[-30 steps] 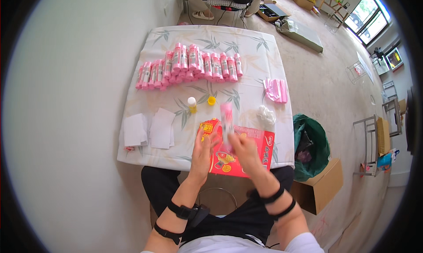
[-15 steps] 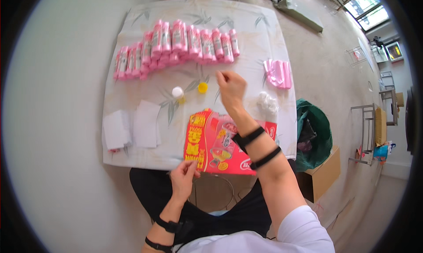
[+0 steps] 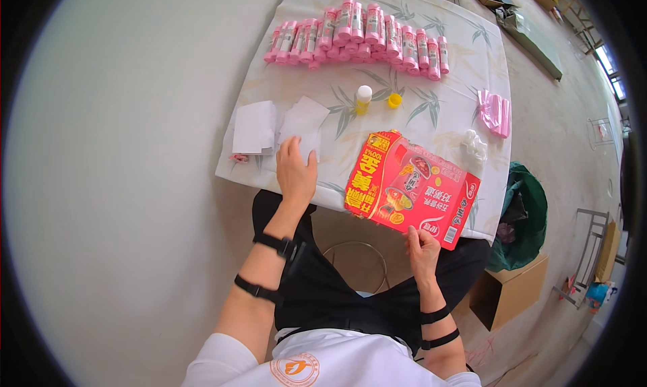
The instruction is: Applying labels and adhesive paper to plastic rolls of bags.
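Note:
My left hand lies flat on the near left part of the table, its fingertips on a white paper sheet, with a second white sheet beside it. A flattened red and yellow printed carton rests on the table's near edge and overhangs toward my lap. My right hand is curled at the carton's near edge and pinches it. The table wears a pale leaf-patterned cloth.
Several pink rolls line the far side of the table. A small yellow bottle with a white cap and a yellow cap stand mid-table. Pink bags and crumpled white plastic lie at the right. A green-lined bin and a cardboard box sit on the floor.
My right hand has drawn back from the far middle of the table to the carton's near edge. My left hand left the carton and went up onto the white paper.

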A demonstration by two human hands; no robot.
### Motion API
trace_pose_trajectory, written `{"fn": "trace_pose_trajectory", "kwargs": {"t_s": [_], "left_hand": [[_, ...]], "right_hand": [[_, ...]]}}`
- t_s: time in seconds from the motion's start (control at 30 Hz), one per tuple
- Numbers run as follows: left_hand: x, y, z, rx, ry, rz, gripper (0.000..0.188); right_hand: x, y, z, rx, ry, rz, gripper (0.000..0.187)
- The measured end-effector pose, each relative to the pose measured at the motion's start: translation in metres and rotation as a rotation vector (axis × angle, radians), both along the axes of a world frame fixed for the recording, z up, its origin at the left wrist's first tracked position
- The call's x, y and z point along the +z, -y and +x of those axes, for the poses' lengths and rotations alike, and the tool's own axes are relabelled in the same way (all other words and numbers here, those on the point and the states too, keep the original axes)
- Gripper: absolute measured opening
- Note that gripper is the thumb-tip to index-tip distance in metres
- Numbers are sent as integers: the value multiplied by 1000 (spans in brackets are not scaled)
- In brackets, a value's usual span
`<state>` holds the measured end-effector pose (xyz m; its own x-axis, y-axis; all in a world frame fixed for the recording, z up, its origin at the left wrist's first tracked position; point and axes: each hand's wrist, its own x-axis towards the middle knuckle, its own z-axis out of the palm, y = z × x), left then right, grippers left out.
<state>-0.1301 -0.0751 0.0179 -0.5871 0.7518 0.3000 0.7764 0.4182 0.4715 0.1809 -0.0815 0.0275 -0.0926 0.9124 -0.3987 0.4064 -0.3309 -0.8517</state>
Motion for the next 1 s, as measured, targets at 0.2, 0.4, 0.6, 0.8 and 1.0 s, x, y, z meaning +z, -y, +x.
{"fn": "trace_pose_trajectory", "kwargs": {"t_s": [0.2, 0.4, 0.6, 0.8, 1.0], "left_hand": [[-24, -41, -24, 213, -169, -378, 58], [1, -63, -22, 264, 111, -566, 75], [9, -55, -35, 361, 124, -632, 77], [5, -59, -31, 279, 63, -443, 73], [9, -51, -32, 275, 123, -492, 62]], "right_hand": [[21, -1, -62, 248, -25, 109, 26], [-4, -41, -140, 298, -84, 242, 23], [-27, -55, -209, 232, -107, 286, 18], [-42, -64, -207, 284, -117, 391, 17], [-35, -64, -206, 285, -126, 290, 17]]}}
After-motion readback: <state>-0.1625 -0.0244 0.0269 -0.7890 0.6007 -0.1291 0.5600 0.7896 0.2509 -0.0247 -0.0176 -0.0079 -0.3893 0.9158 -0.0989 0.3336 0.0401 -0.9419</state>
